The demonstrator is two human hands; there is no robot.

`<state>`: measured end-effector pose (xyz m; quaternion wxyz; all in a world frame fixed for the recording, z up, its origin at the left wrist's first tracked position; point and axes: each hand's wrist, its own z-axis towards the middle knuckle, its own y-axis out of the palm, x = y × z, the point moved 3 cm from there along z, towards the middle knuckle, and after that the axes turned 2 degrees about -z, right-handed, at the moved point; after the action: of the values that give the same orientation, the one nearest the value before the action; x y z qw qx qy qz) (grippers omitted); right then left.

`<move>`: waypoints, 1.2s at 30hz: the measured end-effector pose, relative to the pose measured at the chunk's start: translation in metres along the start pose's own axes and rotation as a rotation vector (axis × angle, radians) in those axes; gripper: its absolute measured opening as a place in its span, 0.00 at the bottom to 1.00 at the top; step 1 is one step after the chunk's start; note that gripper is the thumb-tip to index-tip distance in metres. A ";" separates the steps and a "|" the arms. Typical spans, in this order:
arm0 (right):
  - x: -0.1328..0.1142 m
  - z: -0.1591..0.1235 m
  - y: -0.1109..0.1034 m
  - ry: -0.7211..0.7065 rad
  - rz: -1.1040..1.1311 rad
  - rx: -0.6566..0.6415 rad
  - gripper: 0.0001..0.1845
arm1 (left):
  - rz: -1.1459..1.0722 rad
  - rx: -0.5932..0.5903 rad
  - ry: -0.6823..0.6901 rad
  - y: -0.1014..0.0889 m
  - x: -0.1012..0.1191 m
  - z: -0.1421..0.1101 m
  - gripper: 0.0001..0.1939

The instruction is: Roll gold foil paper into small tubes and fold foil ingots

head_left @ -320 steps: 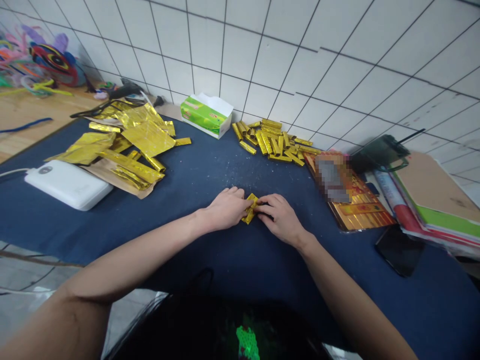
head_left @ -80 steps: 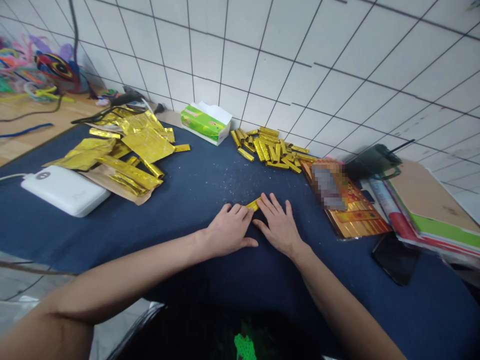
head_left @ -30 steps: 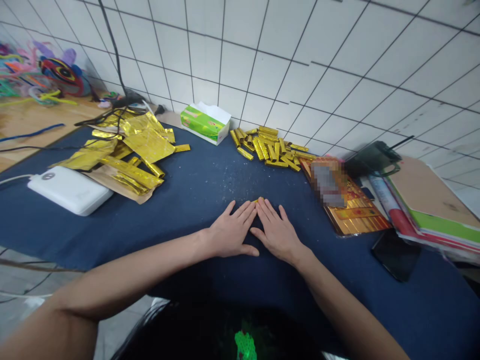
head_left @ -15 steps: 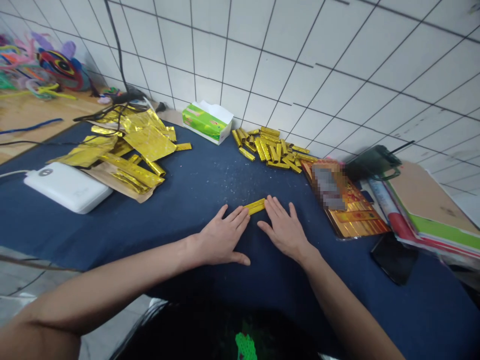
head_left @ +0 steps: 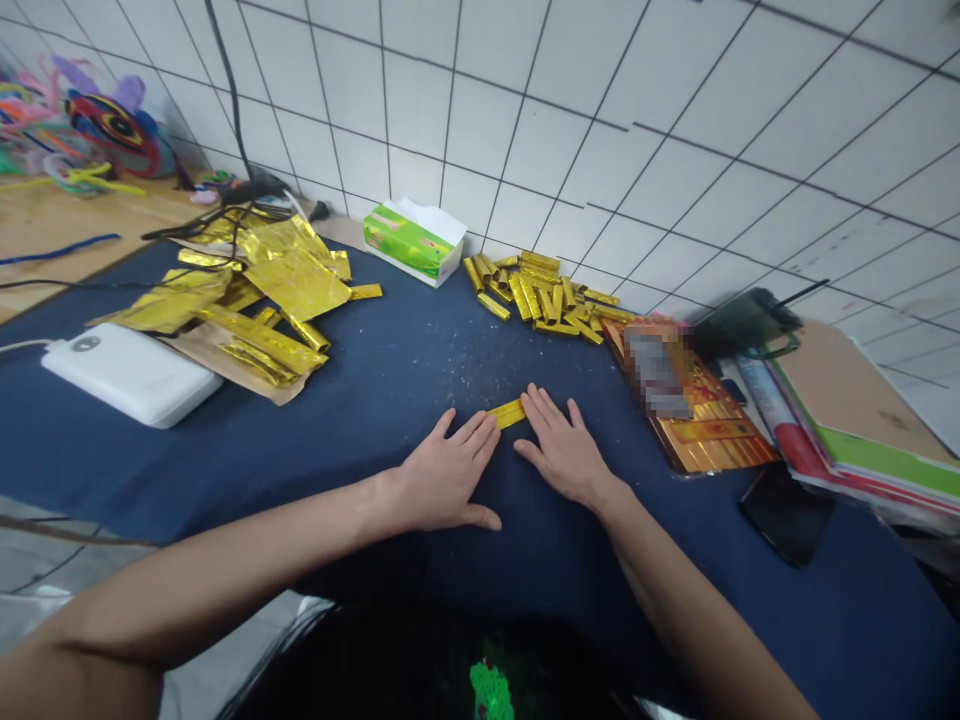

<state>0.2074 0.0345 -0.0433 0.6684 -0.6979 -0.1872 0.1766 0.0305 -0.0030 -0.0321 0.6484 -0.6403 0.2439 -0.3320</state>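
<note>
A folded strip of gold foil paper [head_left: 508, 413] lies flat on the dark blue cloth between my hands. My left hand [head_left: 452, 470] is stretched out flat, its fingertips resting on the strip's left end. On the right end lie the fingertips of my right hand [head_left: 564, 445], palm down with the thumb apart. Both ends of the strip are partly hidden under the fingers. Beyond, against the wall, is a pile of small rolled gold foil tubes [head_left: 544, 295]. Loose gold foil sheets [head_left: 296, 280] are heaped at the back left.
A white power bank [head_left: 131, 375] with a cable lies at left. A green tissue pack [head_left: 415, 243] stands by the tiled wall. To the right are a gold-red packet [head_left: 716, 440], a black phone [head_left: 787, 512], a dark mug [head_left: 750, 322] and stacked folders [head_left: 877, 400].
My right hand has shifted slightly left and away from me along the strip. My left hand stays in nearly the same place on the strip.
</note>
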 end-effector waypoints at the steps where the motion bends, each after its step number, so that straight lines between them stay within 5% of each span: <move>1: 0.003 0.001 0.000 0.015 -0.007 0.001 0.36 | 0.001 0.002 0.000 0.000 0.000 0.000 0.48; 14: -0.017 -0.011 -0.006 0.008 -0.112 0.037 0.41 | 0.030 -0.003 0.007 -0.016 -0.030 0.002 0.34; 19: -0.019 -0.010 -0.006 0.035 -0.090 -0.034 0.40 | 0.017 0.052 -0.024 -0.022 0.002 0.023 0.46; 25: -0.017 -0.010 -0.004 0.037 -0.090 -0.098 0.37 | -0.096 0.011 0.010 0.001 0.021 0.049 0.52; 36: -0.021 -0.013 -0.006 0.000 -0.033 -0.007 0.39 | -0.002 -0.025 -0.045 0.003 -0.018 0.003 0.44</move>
<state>0.1953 0.0130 -0.0371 0.6689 -0.6969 -0.1993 0.1648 0.0213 0.0118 -0.0366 0.6455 -0.6558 0.2325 -0.3150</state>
